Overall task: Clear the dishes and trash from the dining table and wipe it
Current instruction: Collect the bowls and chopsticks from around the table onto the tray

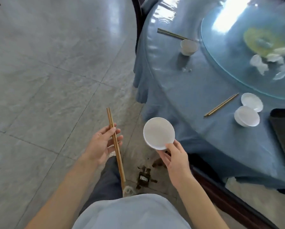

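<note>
No writing is legible anywhere; a small dark item [143,177] on the floor by a brown stain shows white marks too blurred to read. Your left hand [103,144] pinches a pair of chopsticks [115,146], long axis running away from you, tips toward your legs. Your right hand [174,156] grips a white bowl [158,132] by its near rim, held off the table edge [148,103] over open tiled floor [55,71]. Two more chopstick pairs [221,104] and bowls [246,115] lie on the blue cloth.
</note>
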The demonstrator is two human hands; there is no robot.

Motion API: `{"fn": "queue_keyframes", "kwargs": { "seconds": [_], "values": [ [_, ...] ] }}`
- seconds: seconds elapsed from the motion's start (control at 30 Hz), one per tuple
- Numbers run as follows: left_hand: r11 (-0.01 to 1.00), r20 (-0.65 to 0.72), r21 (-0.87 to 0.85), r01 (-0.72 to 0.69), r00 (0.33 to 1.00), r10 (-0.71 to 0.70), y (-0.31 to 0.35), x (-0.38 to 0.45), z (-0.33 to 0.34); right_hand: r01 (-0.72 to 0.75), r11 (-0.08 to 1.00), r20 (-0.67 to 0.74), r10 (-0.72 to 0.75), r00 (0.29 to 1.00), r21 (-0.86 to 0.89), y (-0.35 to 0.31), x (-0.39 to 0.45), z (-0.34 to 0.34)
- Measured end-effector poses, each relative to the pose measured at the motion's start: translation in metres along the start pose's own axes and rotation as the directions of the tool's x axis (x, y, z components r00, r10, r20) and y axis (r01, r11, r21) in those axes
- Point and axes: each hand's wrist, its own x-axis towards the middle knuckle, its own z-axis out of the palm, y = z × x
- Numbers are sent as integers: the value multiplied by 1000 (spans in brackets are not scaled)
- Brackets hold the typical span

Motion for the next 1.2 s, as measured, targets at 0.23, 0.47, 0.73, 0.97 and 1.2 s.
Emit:
{"fn": "queue_keyframes", "kwargs": {
  "seconds": [0.23, 0.47, 0.73, 0.97, 1.2],
  "values": [
    [961, 255, 264, 81, 955, -151, 80, 109, 87, 154, 961, -287, -85, 954, 230, -51, 50, 21],
    [845, 437, 535, 14, 851, -291, 103, 169, 196, 347, 834, -556, -60, 829, 428, -95, 69, 7],
    [686, 511, 706, -178, 798, -319, 64, 204, 347, 504, 738, -758, 16, 653, 449, -148, 108, -81],
    [565, 486, 782, -263, 825, -288, 1, 229, 466, 520, 732, -787, 35, 616, 439, -200, 180, -166],
    [387, 394, 874, -294, 894, -212, -56, 247, 537, 426, 801, -779, 78, 622, 420, -229, 239, -205]
  ]
}}
